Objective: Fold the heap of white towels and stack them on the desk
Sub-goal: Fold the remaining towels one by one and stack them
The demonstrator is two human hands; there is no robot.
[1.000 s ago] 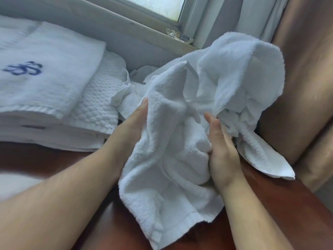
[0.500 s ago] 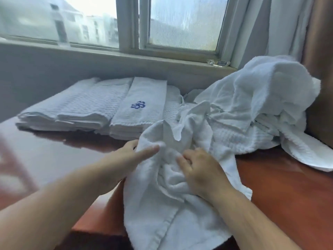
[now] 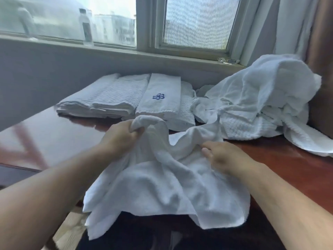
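Note:
A crumpled white towel [image 3: 162,184] hangs over the near edge of the red-brown desk [image 3: 54,141]. My left hand [image 3: 122,139] is closed on a bunched fold at its upper left. My right hand [image 3: 223,157] grips the towel's right edge, thumb on top. Behind them, folded white towels [image 3: 124,96] lie in a row of low stacks; the one on the right bears a blue emblem [image 3: 158,96]. A heap of unfolded white towels [image 3: 261,98] fills the back right of the desk.
A grey wall and window sill [image 3: 126,53] run behind the desk. A clear bottle [image 3: 86,29] stands on the sill at left. Curtains [image 3: 295,27] hang at the right. The desk's left part [image 3: 45,138] shows glossy bare wood.
The view has drawn back from the heap. The towel has come away from the heap toward the near edge. My hands have moved apart, the left now gripping a raised fold.

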